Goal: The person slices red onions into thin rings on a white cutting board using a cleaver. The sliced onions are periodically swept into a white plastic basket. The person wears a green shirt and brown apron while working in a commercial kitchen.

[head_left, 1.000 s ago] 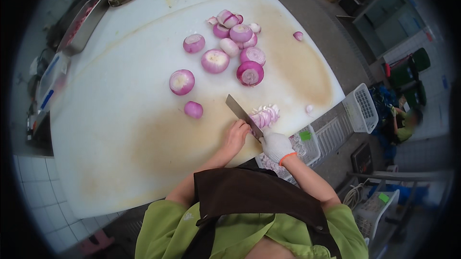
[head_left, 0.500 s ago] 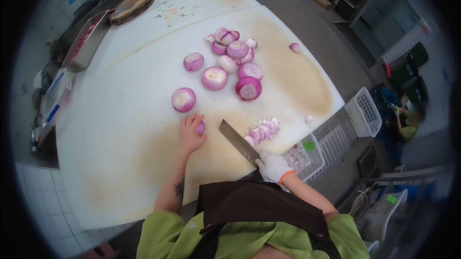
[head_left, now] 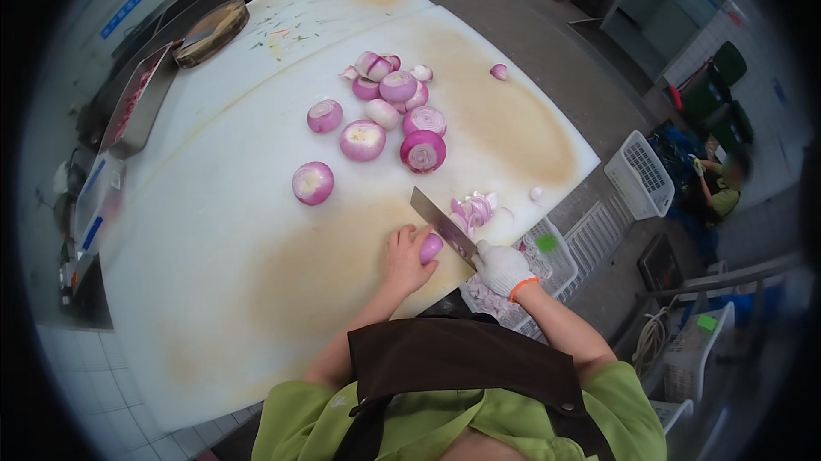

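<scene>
Worktop-side, left hand [head_left: 406,257] has drawn onion [head_left: 431,248] knifeward.

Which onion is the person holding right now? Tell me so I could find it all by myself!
Start at the big white cutting board and go to its near edge, by the person's body. There the bare left hand presses down a small purple onion piece, right beside the knife held by the gloved right hand. All the other onions lie farther up the board, untouched.
</scene>
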### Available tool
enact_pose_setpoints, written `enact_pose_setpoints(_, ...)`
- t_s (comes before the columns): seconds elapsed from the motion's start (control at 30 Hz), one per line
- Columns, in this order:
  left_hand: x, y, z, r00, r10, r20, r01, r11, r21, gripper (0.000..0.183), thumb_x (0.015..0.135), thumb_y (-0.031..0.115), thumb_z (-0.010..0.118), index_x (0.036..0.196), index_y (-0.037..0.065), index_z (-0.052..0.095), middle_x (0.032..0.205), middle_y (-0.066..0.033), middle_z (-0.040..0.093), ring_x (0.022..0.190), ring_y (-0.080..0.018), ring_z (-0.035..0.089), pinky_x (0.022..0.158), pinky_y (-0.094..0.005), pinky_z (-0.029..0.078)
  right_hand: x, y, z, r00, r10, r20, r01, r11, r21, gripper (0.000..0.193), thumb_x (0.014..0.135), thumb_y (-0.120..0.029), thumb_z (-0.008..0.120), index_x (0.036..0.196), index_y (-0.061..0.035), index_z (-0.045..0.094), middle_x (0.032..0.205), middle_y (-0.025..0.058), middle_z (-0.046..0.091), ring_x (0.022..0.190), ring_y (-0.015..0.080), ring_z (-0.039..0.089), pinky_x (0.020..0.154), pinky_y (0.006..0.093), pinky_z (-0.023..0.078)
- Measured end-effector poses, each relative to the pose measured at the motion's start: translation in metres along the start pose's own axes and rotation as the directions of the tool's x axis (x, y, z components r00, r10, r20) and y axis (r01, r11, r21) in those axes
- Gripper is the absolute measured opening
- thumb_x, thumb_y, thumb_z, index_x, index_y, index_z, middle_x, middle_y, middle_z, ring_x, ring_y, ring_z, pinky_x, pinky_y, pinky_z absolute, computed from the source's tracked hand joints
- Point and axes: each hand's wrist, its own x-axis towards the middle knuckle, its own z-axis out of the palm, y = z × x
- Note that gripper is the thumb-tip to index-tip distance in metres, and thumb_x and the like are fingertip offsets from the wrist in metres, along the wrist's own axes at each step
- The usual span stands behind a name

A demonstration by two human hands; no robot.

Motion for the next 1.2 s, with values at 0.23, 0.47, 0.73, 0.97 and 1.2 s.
enact_pose_setpoints(0.23, 0.016, -0.006, -0.009, 0.970, 0.124, 0.209, -0.108, 0.991, -0.084, 0.047, 0.065, -0.004, 0.069, 0.108, 0.010, 0.059, 0.109, -0.0087, 0.055, 0.097, -0.0314, 0.051, 0.086, -0.0391, 0.045, -0.001, -0.004, 0.007, 0.999, -0.039, 0.022, 0.039, 0.999, 0.006, 0.026, 0.090, -0.024, 0.050, 0.098, -0.0009, 0.056, 0.085, 0.0254, 0.064, 0.080, 0.0429, 0.062, 0.073, 0.0503, 0.049)
enact_pose_setpoints(0.47, 0.013, -0.007, -0.007, 0.980, 0.086, 0.177, -0.075, 0.995, -0.065, 0.050, 0.062, -0.003, 0.072, 0.108, 0.012, 0.059, 0.109, -0.0063, 0.055, 0.095, -0.0306, 0.052, 0.084, -0.0391, 0.046, 0.000, -0.014, -0.004, 0.998, -0.054, 0.020, 0.054, 0.999, 0.005, 0.027, 0.089, -0.023, 0.050, 0.107, -0.0035, 0.055, 0.082, 0.0240, 0.064, 0.078, 0.0422, 0.062, 0.072, 0.0508, 0.049)
enact_pose_setpoints(0.73, 0.008, -0.005, -0.014, 0.989, 0.050, 0.137, -0.041, 0.997, -0.068, 0.047, 0.065, 0.000, 0.072, 0.108, 0.012, 0.058, 0.110, -0.0042, 0.055, 0.095, -0.0287, 0.053, 0.083, -0.0387, 0.047, 0.003, -0.020, -0.007, 0.999, -0.039, 0.038, 0.040, 0.999, -0.023, 0.026, 0.089, -0.025, 0.050, 0.102, -0.0025, 0.056, 0.083, 0.0246, 0.064, 0.076, 0.0428, 0.063, 0.072, 0.0514, 0.049)
enact_pose_setpoints(0.97, 0.000, -0.007, -0.012, 0.993, 0.038, 0.113, -0.029, 0.996, -0.079, 0.040, 0.072, 0.001, 0.068, 0.109, 0.011, 0.057, 0.107, -0.0042, 0.053, 0.095, -0.0281, 0.053, 0.080, -0.0391, 0.048, 0.006, -0.028, -0.005, 0.997, -0.076, 0.011, 0.076, 0.997, -0.031, 0.026, 0.090, -0.026, 0.050, 0.097, -0.0007, 0.054, 0.078, 0.0253, 0.063, 0.074, 0.0433, 0.062, 0.069, 0.0525, 0.048)
enact_pose_setpoints(1.2, -0.002, -0.014, -0.007, 0.997, 0.033, 0.067, -0.026, 0.994, -0.107, 0.041, 0.068, 0.003, 0.071, 0.106, 0.013, 0.059, 0.108, -0.0027, 0.055, 0.096, -0.0271, 0.053, 0.080, -0.0372, 0.048, 0.010, -0.030, -0.003, 0.992, -0.125, 0.025, 0.127, 0.990, -0.054, 0.027, 0.090, -0.027, 0.049, 0.098, -0.0010, 0.052, 0.076, 0.0250, 0.063, 0.072, 0.0440, 0.062, 0.068, 0.0534, 0.047)
